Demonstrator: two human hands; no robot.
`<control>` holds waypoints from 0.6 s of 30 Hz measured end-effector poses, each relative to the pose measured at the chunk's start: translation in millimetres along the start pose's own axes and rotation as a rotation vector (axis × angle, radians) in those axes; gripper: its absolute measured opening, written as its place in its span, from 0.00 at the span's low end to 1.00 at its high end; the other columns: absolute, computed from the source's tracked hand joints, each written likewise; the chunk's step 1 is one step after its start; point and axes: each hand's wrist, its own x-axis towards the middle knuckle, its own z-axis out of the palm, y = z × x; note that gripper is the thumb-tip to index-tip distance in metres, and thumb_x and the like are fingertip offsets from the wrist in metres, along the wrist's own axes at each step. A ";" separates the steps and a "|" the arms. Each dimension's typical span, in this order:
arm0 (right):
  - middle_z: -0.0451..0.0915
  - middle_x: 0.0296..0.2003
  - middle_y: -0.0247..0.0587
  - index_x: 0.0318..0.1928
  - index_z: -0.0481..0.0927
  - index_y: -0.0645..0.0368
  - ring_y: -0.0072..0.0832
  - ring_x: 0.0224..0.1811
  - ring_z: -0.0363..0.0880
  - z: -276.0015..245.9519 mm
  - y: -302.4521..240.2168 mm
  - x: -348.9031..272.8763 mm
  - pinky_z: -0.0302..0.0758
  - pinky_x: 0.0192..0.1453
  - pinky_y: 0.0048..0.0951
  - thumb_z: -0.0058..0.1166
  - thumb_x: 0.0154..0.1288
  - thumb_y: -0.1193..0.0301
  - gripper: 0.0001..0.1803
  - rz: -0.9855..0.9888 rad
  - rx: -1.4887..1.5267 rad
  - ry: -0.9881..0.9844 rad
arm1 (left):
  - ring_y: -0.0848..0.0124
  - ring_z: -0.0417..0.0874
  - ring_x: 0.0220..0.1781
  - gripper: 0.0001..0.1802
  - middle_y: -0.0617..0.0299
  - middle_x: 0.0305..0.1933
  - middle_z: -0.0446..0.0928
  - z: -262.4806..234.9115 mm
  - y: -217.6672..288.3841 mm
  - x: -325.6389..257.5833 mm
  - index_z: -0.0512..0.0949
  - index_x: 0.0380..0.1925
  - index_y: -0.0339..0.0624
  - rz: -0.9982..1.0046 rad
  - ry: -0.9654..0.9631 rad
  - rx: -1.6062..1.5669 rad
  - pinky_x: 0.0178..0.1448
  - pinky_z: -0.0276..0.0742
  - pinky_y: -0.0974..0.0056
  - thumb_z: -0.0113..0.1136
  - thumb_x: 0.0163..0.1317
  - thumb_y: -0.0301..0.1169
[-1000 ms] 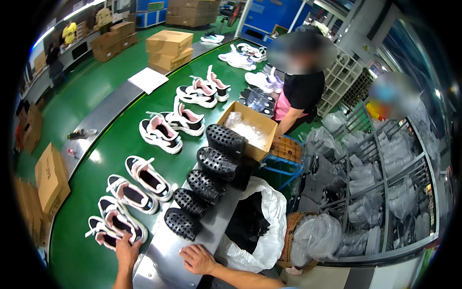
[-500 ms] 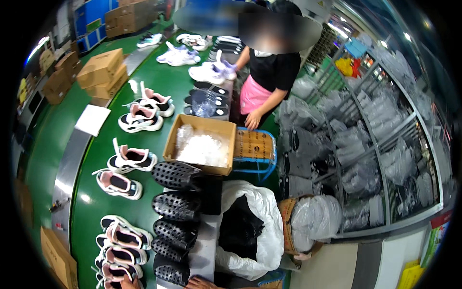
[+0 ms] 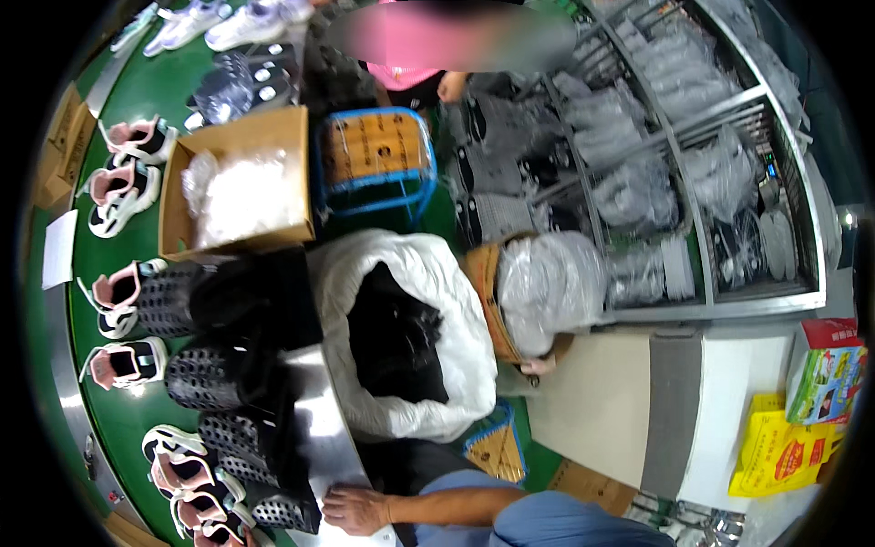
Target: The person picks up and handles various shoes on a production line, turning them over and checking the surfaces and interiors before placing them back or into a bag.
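My right hand [image 3: 355, 509] lies with its fingers spread on the bare metal edge of the bench [image 3: 326, 410]. Close to its fingertips is the lowest of several black, shoe-shaped pieces full of holes [image 3: 284, 512]. At the bottom edge only a sliver of my left hand [image 3: 250, 539] shows, beside the nearest sneaker [image 3: 208, 529]; its fingers are mostly cut off, so its grip is unclear. That sneaker is black and white with a pink lining, in a cluster of similar ones on the green surface. Two more sneakers [image 3: 117, 365] stand farther up.
A white-lined sack [image 3: 465, 365] of black material stands right of the bench. Beyond are an open carton [image 3: 301, 173] holding white packing and a blue-framed stool [image 3: 427, 173]. Wire shelves [image 3: 702, 246] with bagged goods fill the right. A co-worker in a pink apron [image 3: 401, 36] stands behind.
My view has swung right and downward, so the scene shifts left and up. My right forearm and blue sleeve now show. The right hand still rests at the bench edge.
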 end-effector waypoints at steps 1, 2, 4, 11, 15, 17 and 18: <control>0.78 0.51 0.46 0.51 0.79 0.65 0.42 0.58 0.76 0.5 0.3 0.0 0.71 0.67 0.49 0.58 0.57 0.60 0.26 0.009 0.027 -0.047 | 0.46 0.87 0.31 0.30 0.42 0.33 0.87 -5.4 7.9 0.4 0.87 0.38 0.34 -0.087 -0.015 0.019 0.34 0.81 0.46 0.65 0.68 0.56; 0.79 0.50 0.46 0.50 0.79 0.65 0.42 0.58 0.76 -0.3 -0.7 0.5 0.71 0.67 0.48 0.58 0.57 0.60 0.24 -0.012 0.006 0.013 | 0.47 0.88 0.30 0.29 0.44 0.32 0.87 -7.8 8.9 -2.0 0.87 0.35 0.35 -0.039 0.063 0.001 0.32 0.81 0.48 0.66 0.68 0.56; 0.78 0.47 0.47 0.46 0.79 0.64 0.42 0.56 0.76 -2.1 0.4 3.6 0.71 0.65 0.47 0.58 0.57 0.61 0.22 -0.021 0.001 0.016 | 0.48 0.88 0.31 0.29 0.46 0.33 0.88 -4.9 4.2 1.1 0.88 0.40 0.36 -0.053 0.033 0.000 0.32 0.81 0.49 0.66 0.68 0.56; 0.77 0.46 0.45 0.44 0.79 0.61 0.42 0.57 0.75 -4.8 1.7 5.3 0.70 0.67 0.48 0.60 0.54 0.61 0.20 0.012 -0.036 0.063 | 0.55 0.86 0.39 0.22 0.44 0.40 0.87 33.2 -36.6 26.6 0.82 0.52 0.30 0.014 0.093 -0.595 0.47 0.79 0.53 0.67 0.69 0.39; 0.75 0.46 0.44 0.43 0.79 0.61 0.40 0.57 0.74 0.4 5.2 4.6 0.69 0.68 0.47 0.58 0.55 0.62 0.19 -0.014 -0.053 0.013 | 0.58 0.84 0.38 0.27 0.47 0.43 0.87 28.9 -28.8 11.4 0.81 0.56 0.29 -0.053 0.055 -0.445 0.47 0.78 0.55 0.64 0.72 0.45; 0.75 0.45 0.43 0.42 0.79 0.61 0.39 0.56 0.74 -0.5 2.7 3.9 0.69 0.68 0.46 0.58 0.55 0.62 0.18 0.036 -0.038 -0.006 | 0.59 0.82 0.34 0.25 0.52 0.38 0.87 32.7 -35.3 20.8 0.81 0.52 0.30 -0.046 0.054 -0.330 0.43 0.76 0.55 0.65 0.72 0.45; 0.75 0.45 0.43 0.42 0.79 0.61 0.38 0.55 0.74 -2.9 0.1 5.7 0.69 0.68 0.46 0.58 0.55 0.63 0.18 0.046 -0.036 -0.029 | 0.60 0.80 0.31 0.23 0.57 0.34 0.86 38.1 -39.6 21.7 0.82 0.50 0.31 -0.005 0.056 -0.469 0.40 0.74 0.55 0.65 0.72 0.44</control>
